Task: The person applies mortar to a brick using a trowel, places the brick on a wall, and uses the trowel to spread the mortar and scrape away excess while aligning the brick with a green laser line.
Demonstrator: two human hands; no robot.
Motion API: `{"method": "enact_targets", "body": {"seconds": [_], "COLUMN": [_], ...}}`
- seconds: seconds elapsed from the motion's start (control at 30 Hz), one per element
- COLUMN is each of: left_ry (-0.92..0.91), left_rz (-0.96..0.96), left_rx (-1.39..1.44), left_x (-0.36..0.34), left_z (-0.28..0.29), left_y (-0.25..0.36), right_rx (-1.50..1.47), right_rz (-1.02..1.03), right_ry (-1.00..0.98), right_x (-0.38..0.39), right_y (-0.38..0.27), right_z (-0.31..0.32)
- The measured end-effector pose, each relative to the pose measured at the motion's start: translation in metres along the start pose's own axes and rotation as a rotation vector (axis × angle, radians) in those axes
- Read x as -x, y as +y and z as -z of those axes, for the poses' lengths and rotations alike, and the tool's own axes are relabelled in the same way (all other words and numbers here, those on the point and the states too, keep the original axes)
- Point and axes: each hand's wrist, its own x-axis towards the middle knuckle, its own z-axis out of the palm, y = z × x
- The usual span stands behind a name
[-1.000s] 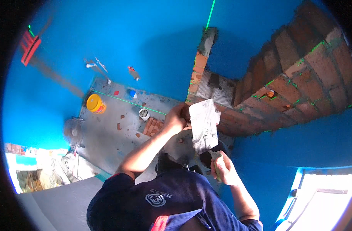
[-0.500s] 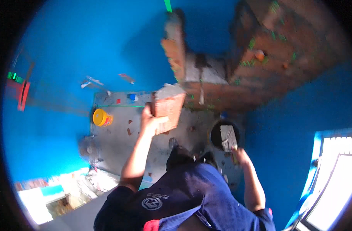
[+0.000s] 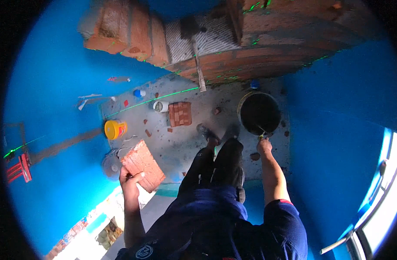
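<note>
My left hand (image 3: 130, 184) grips a red brick (image 3: 146, 167) low at the left, with grey mortar along its upper end; my thumb lies across its face. My right hand (image 3: 263, 147) is closed on the handle of a trowel (image 3: 261, 132), whose blade reaches down into a large dark round tub (image 3: 241, 102) and is mostly hidden there.
Brick masonry (image 3: 276, 52) with ribbed white tile (image 3: 181, 43) spans the top. On the floor (image 3: 224, 164) are a brick stack (image 3: 179, 113), a white bucket (image 3: 160, 106), a yellow bucket (image 3: 115, 129) and scraps. A fan (image 3: 111, 164) stands left. Blue walls and a window (image 3: 385, 182) surround me.
The brick in my left hand has swung down and left, away from the brickwork. The trowel has dipped from raised and loaded into the tub. The view has tilted toward the floor and my legs.
</note>
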Motion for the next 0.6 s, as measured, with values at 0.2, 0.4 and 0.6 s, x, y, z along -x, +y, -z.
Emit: {"method": "enact_targets", "body": {"seconds": [0.2, 0.4, 0.6], "left_ry": [0.025, 0.008, -0.027], "left_rz": [-0.031, -0.113, -0.323], "left_rx": [-0.165, -0.059, 0.000], "left_x": [-0.016, -0.012, -0.004], "left_z": [0.006, -0.016, -0.018], "left_y": [0.014, 0.015, 0.046], "right_rx": [0.000, -0.609, -1.291], "right_rz": [-0.039, 0.251, 0.505], "right_ry": [-0.069, 0.395, -0.325], "right_x": [-0.030, -0.039, 0.024], "right_y": [0.020, -0.018, -0.163], "right_z": [-0.068, -0.039, 0.112]}}
